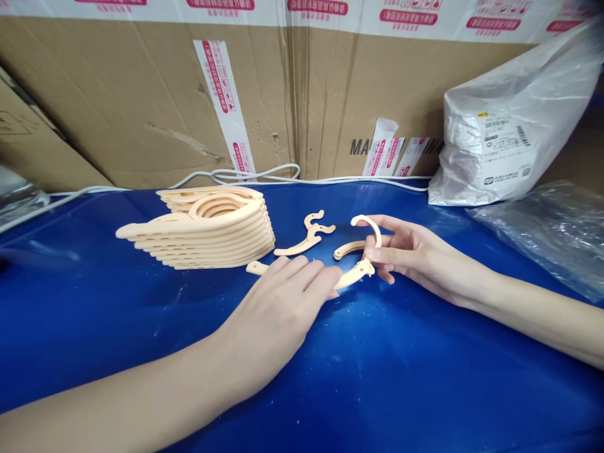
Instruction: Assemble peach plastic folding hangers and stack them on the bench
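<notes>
A cream plastic folding hanger (352, 276) is held between both hands just above the blue table. My left hand (287, 292) is closed over its long arm, one end of which sticks out to the left. With thumb and fingers, my right hand (408, 251) pinches the hanger's curved hook (376, 231) near the joint. Another curved cream piece (348, 250) shows beside the right fingers; whether it is attached is hidden. Behind the left hand lie loose cream hanger pieces (306, 242) with hooked ends. A neat stack of folded cream hangers (202, 236) stands to the left.
Large cardboard boxes (155, 94) with printed tape form a wall at the back. A white cable (340, 181) runs along their base on the blue table (302, 390). At right are a white plastic parcel (491, 138) and a crumpled clear bag (552, 226).
</notes>
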### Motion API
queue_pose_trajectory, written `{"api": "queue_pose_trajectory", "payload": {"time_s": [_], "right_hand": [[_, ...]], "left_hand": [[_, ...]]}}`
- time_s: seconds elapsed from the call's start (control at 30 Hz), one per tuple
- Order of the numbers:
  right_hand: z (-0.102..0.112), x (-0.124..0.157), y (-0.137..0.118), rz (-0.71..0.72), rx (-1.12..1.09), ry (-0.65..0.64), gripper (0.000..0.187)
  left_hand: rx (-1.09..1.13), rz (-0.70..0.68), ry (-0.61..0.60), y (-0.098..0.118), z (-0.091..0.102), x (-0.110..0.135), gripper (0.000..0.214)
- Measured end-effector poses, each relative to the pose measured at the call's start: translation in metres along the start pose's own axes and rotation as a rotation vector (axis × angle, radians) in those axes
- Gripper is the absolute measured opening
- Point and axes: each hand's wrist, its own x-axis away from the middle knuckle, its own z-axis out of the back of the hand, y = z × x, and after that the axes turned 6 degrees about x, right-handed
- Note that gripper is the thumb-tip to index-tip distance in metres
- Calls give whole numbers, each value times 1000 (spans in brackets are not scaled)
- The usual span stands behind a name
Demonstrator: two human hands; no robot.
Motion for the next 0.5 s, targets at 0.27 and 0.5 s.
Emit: {"api": "queue_pose_trajectory", "payload": {"time_s": [0.27,0.5], "right_hand": [[-5,3,-2,119,179,75,63],[-7,6,-6,132,263,95,62]], "left_hand": [[-91,-17,-6,2,1,0,20],[-168,-44,4,5,3,-2,24]]}}
